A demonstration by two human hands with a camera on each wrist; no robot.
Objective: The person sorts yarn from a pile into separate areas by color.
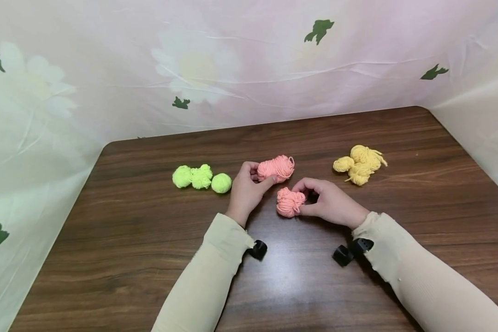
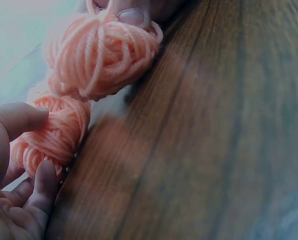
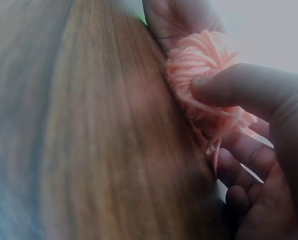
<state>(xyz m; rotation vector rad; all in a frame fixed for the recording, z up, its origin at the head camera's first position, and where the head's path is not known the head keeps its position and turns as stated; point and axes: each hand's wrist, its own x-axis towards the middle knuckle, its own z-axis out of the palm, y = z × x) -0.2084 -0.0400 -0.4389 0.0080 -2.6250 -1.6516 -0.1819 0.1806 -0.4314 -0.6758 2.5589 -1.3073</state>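
Near the middle of the table, my left hand [image 1: 247,190] holds a pink yarn ball [image 1: 277,168] between thumb and fingers. In the left wrist view the thumb and fingers pinch this oblong ball [image 2: 56,131] from its near end. My right hand [image 1: 329,201] grips a second, rounder pink yarn ball [image 1: 289,202], just in front of the first. The right wrist view shows the thumb pressed on that rounder ball [image 3: 204,70], with fingers curled beneath and a loose strand hanging. Both balls are close together, low over the tabletop or on it; I cannot tell which.
Several green yarn balls [image 1: 201,176] lie in a row left of my left hand. Bunched yellow yarn balls [image 1: 361,165] lie at the back right. A brown wooden table [image 1: 149,258] spans the view, with a flowered cloth [image 1: 249,55] hanging behind it and at the sides.
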